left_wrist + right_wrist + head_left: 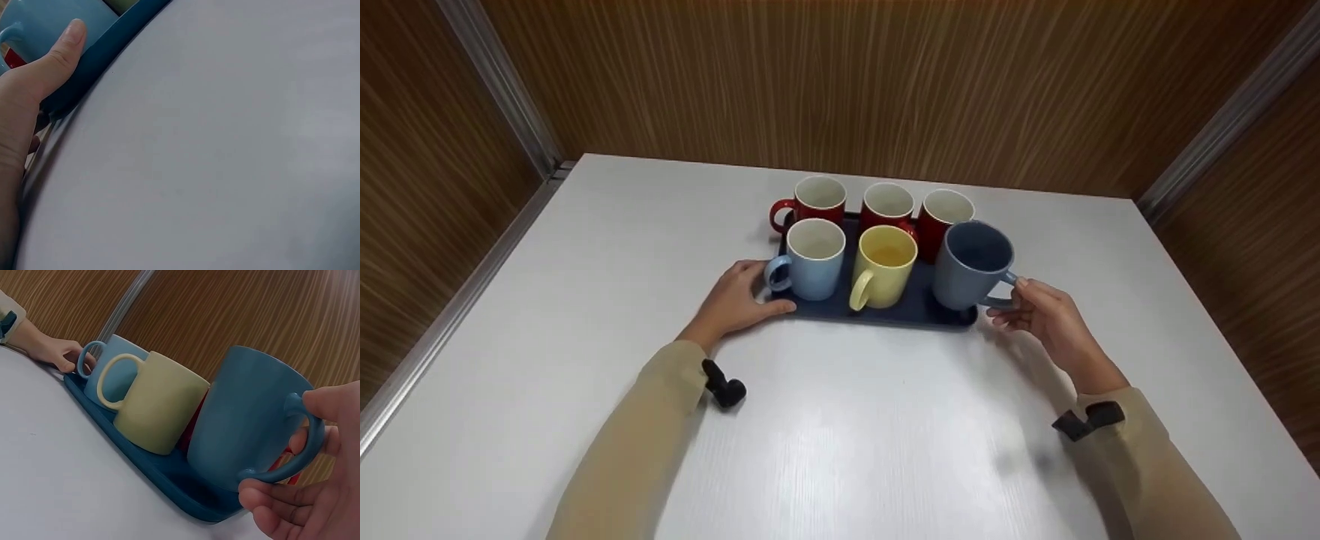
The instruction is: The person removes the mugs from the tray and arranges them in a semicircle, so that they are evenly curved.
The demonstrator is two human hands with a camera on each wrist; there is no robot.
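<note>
Grey-blue mug (971, 266) tilts on the tray (877, 313), its handle pinched by right-hand fingers (1020, 289); left hand (739, 300) grips the tray's edge.

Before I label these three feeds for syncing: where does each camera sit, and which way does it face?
Head: above, facing forward and down at the white table, dark blue tray with six mugs; both sleeves, left hand, right hand show.
Left wrist: low over the table, along the tray edge; left thumb shows.
Right wrist: low at the tray's right end, facing the grey-blue mug; right fingers pinch its handle.
Shared: light blue mug appears in all three.
</note>
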